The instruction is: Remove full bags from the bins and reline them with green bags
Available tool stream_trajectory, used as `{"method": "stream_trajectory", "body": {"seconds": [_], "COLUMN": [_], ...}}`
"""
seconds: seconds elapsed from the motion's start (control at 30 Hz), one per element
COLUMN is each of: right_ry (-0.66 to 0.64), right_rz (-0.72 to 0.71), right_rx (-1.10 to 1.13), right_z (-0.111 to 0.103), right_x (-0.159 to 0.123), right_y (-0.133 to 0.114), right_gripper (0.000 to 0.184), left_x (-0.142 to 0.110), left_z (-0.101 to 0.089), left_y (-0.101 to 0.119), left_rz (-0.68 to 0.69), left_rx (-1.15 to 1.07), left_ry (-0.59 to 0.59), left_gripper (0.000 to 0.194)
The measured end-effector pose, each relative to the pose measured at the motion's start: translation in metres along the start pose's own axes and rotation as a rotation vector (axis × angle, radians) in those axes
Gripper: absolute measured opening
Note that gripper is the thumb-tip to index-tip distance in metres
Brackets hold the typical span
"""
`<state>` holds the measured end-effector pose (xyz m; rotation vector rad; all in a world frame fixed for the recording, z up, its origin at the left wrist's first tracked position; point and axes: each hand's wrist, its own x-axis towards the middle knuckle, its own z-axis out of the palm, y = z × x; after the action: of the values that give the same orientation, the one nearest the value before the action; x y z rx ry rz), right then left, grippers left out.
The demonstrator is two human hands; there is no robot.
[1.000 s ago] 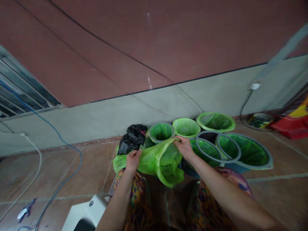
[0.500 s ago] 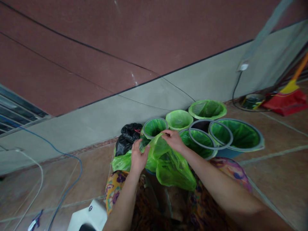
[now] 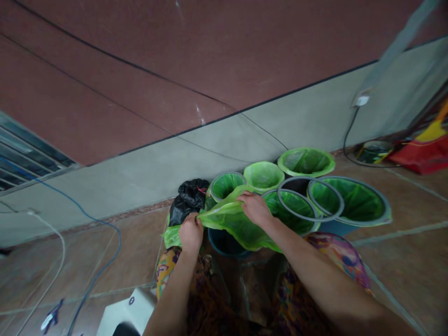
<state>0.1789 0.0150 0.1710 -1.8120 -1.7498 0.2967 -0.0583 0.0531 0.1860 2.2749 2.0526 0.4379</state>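
"What room is there close in?"
"Brown tiled floor (image 3: pixel 140 238) between the knees in floral cloth (image 3: pixel 168 266), and a broader stretch leftward, crossed by a thin blue cable (image 3: pixel 119 238). A white, hard-looking box (image 3: pixel 115 311) is just beside the left knee."
"And the hands?"
"The left hand (image 3: pixel 191 232) has its fingers curled tight, pinching a thin, translucent lime-green plastic bag (image 3: pixel 227 215); the right hand (image 3: pixel 255 205) pinches its upper edge. The bag stretches creased between them, drooping above a round dark-blue bucket (image 3: pixel 229 255)."
"What's in the way beyond?"
"Green-lined bins (image 3: pixel 387 205) crowd the right, a grey ring (image 3: pixel 280 198) across two rims. Bunched black plastic bags (image 3: pixel 182 210) sit past the left hand. Behind, the pale lower wall (image 3: pixel 157 177) bounds everything."
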Motion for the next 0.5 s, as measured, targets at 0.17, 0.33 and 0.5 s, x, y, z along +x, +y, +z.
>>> {"method": "stream_trajectory", "body": {"seconds": [0.17, 0.33, 0.5], "right_ry": [0.168, 0.409, 0.649], "right_rz": [0.114, 0.195, 0.279], "right_rx": [-0.084, -0.039, 0.145], "right_z": [-0.015, -0.025, -0.031], "right_x": [-0.002, -0.001, 0.004], "right_y": [0.011, 0.031, 0.049], "right_gripper": [0.041, 0.046, 0.043], "left_x": [-0.004, -0.001, 0.010], "left_z": [-0.003, -0.008, -0.007], "left_y": [-0.026, -0.052, -0.083], "left_rz": [-0.143, -0.246, -0.389], "left_rx": [0.064, 0.065, -0.063], "left_ry": [0.033, 0.068, 0.099], "left_gripper": [0.031, 0.033, 0.036]}}
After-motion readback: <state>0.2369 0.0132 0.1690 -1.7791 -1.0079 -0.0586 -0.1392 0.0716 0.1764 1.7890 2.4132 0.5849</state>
